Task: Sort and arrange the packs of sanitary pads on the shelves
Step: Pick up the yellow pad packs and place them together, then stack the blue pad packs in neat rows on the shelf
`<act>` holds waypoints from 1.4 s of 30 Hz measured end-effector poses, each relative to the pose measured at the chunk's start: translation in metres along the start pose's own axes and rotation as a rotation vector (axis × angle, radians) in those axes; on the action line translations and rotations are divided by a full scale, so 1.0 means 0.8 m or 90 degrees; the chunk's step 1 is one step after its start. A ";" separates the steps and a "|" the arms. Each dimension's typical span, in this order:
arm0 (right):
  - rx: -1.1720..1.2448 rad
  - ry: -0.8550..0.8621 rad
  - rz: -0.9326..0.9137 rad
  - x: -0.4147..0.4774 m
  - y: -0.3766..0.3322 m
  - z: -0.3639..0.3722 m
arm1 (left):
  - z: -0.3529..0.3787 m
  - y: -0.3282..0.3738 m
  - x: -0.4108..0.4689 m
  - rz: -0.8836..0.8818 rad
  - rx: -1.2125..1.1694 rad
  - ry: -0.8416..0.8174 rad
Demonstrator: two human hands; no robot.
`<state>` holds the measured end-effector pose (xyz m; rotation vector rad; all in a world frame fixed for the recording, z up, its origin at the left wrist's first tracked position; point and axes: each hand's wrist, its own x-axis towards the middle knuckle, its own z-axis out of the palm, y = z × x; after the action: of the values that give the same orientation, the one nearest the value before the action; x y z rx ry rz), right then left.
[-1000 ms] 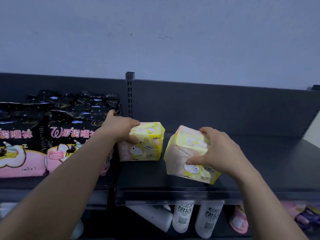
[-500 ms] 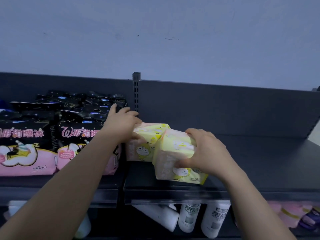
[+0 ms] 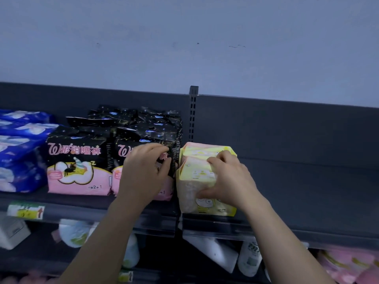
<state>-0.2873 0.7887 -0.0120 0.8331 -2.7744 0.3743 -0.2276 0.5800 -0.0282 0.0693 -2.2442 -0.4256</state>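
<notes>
Left hand [image 3: 146,171] and right hand [image 3: 229,177] grip packs [image 3: 196,171] on dark shelf [image 3: 307,191] below pale wall [image 3: 184,48]

I count two yellow packs at the right, the near yellow pack [image 3: 196,181] and the far yellow pack [image 3: 205,149] behind it. To their left stand two black-and-pink packs in the near row, the left black pack [image 3: 75,160] and the right black pack [image 3: 143,138], with at least two more black tops [image 3: 98,119] behind them. Far left is a pile of blue packs [image 3: 20,140], at least three. Below, two white bottles [image 3: 250,259] show clearly. One shelf label [image 3: 25,211]. My hands: two, left hand [image 3: 143,171] and right hand [image 3: 227,177].
</notes>
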 end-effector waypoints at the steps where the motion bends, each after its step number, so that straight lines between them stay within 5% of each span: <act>1: -0.009 0.001 -0.003 0.002 -0.001 0.002 | 0.001 -0.002 -0.005 -0.003 -0.005 -0.012; 12: 0.010 0.064 -0.038 -0.006 0.002 0.008 | 0.005 0.005 -0.023 -0.062 -0.018 -0.034; 23: 0.173 0.165 -0.248 -0.009 -0.031 0.024 | -0.032 0.012 -0.072 -0.169 0.035 -0.004; 32: 0.290 0.071 -0.420 -0.023 -0.184 0.071 | -0.172 -0.045 -0.173 -0.310 0.217 0.029; 39: 0.439 0.098 -0.582 -0.081 -0.381 0.083 | -0.344 -0.088 -0.278 -0.393 0.324 0.098; 42: 0.455 0.016 -0.634 -0.121 -0.481 0.084 | -0.432 -0.108 -0.337 -0.447 0.376 0.132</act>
<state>-0.0011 0.5069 -0.0341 2.1375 -1.7968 1.1247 0.2005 0.4530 -0.0471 1.1718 -2.0129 -0.0875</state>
